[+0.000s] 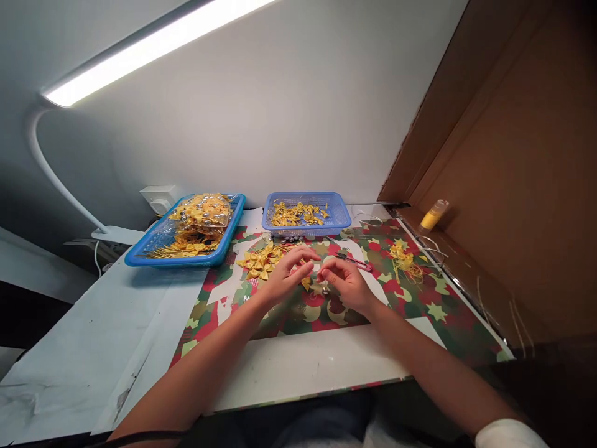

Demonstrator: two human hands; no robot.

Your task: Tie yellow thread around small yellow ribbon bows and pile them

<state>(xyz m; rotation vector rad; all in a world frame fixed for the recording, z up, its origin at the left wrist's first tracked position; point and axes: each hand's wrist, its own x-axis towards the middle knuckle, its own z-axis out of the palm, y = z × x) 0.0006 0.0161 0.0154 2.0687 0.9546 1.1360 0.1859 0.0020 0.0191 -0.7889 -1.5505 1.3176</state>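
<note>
My left hand [290, 275] is over the middle of the patterned mat, its thumb and fingers apart, with nothing visible between them. Close by on the right, the fingertips of my right hand [349, 285] are pressed together in a pinch; whatever they hold is too small to make out. A gold ribbon bow [306, 284] shows below and between the hands. Near my right hand is a small silver bell-like ball [325, 290]. Beyond my left hand lies a pile of gold bows [261, 260]. A dark and pink cutter-like tool [355, 261] rests behind my right hand.
A blue tray [135, 256] at left holds bagged and loose gold bows. A smaller blue basket [347, 218] stands at the back with more bows. Tangled gold ties [407, 261] lie right, near a yellow-filled tube [433, 214]. A lamp [41, 158] arches over the left side.
</note>
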